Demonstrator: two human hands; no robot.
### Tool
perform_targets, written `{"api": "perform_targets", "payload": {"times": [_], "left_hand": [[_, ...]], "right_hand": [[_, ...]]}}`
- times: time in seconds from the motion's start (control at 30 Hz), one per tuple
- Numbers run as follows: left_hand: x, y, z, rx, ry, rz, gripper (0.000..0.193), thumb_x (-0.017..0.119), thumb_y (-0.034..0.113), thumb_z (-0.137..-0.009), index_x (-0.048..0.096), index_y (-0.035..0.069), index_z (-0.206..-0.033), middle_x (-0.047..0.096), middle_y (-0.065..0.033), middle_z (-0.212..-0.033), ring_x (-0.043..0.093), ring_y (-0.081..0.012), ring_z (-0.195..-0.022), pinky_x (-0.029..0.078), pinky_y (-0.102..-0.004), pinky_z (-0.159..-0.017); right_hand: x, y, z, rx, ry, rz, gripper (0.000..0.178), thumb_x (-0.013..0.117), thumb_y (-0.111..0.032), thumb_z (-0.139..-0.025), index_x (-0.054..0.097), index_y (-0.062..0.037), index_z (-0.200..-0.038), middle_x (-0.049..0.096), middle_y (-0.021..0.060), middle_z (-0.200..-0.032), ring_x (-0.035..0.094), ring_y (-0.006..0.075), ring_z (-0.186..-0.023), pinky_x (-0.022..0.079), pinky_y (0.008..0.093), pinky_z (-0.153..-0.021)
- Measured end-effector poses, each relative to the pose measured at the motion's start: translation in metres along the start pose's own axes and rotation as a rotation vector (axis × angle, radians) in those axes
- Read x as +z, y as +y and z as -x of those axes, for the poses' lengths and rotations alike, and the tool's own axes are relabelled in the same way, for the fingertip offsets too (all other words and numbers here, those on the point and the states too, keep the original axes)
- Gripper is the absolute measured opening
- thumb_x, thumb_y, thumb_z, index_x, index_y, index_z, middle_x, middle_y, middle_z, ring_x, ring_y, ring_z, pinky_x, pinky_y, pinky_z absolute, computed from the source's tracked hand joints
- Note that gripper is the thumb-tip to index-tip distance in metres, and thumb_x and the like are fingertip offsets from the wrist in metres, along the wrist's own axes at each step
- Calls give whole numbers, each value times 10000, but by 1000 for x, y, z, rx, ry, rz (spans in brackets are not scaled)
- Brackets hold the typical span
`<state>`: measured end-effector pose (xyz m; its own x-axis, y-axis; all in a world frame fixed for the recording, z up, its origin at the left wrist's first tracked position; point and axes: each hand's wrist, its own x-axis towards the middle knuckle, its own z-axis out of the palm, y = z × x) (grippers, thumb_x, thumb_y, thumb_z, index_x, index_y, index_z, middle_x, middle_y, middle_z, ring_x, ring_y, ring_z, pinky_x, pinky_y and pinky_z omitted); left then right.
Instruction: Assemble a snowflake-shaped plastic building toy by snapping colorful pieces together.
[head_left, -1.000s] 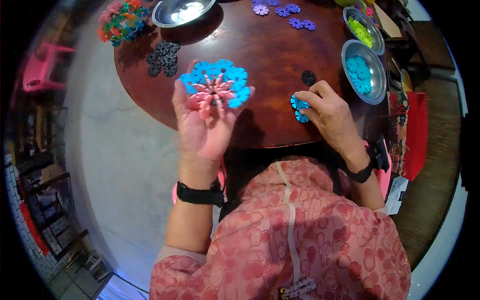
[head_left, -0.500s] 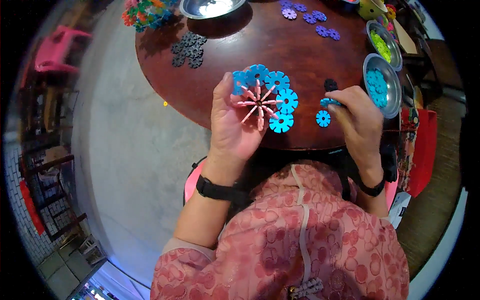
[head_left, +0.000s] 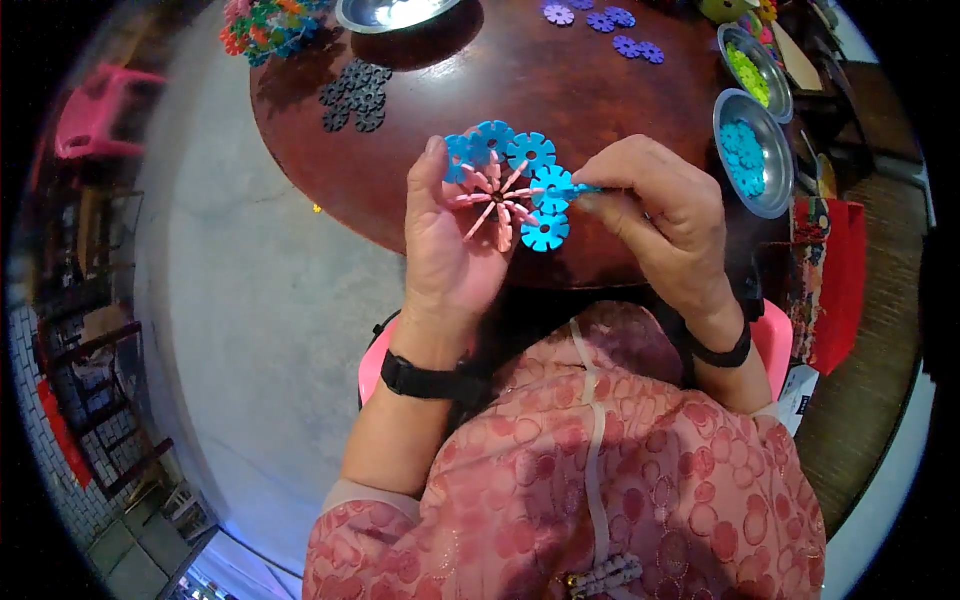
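Observation:
My left hand [head_left: 448, 250] is closed on a flower-like wheel of interlocking snowflake discs, its thumb pointing up along the left side. Pink discs [head_left: 497, 198] fan out edge-on as spokes from a dark centre. Around their outer ends several blue discs [head_left: 530, 153] form an arc across the top and right. With thumb and fingertips, my right hand [head_left: 665, 215] pinches a single blue disc [head_left: 585, 190] seen edge-on. That disc is at the right side of the arc; whether it is slotted into a neighbour I cannot tell.
On the round brown table [head_left: 430, 100] lie a cluster of black discs [head_left: 355, 95] and several purple discs [head_left: 603, 22]. Metal bowls hold blue discs [head_left: 742, 158] and lime-green discs [head_left: 748, 75] at right. A multicoloured disc model [head_left: 270, 30] and another metal bowl [head_left: 390, 12] stand at the far left.
My right hand has moved left with the blue disc, from above the table to the wheel's right side. It now covers where a loose blue and a black disc lay.

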<state>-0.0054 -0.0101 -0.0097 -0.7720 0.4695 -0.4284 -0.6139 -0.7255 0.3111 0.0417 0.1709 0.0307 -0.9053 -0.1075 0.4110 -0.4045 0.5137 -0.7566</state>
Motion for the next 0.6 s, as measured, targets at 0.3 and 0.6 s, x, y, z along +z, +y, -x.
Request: {"api": "perform_targets", "payload": {"times": [0.3,0.6], "left_hand": [[8,-12,5,69,-15,-133,402,575,473,-881,579,100,-1030,621,-39,-889,600,-143,-727,500,-272,-571],[14,-14,4,88,20,-108,394,566,475,-891,590,111,-1039,626,-7,-872,596,-106,-743,492,-227,-602]], "right_hand": [[24,1,-7,-211,51,144,127,681,-52,-723,648,-63,-845,572,76,-773,550,271,-714,443,364,-625],[19,1,-3,-145,3,134,143,677,-34,-710,631,-61,-844,550,95,-754,540,292,-703,442,368,-637]]}}
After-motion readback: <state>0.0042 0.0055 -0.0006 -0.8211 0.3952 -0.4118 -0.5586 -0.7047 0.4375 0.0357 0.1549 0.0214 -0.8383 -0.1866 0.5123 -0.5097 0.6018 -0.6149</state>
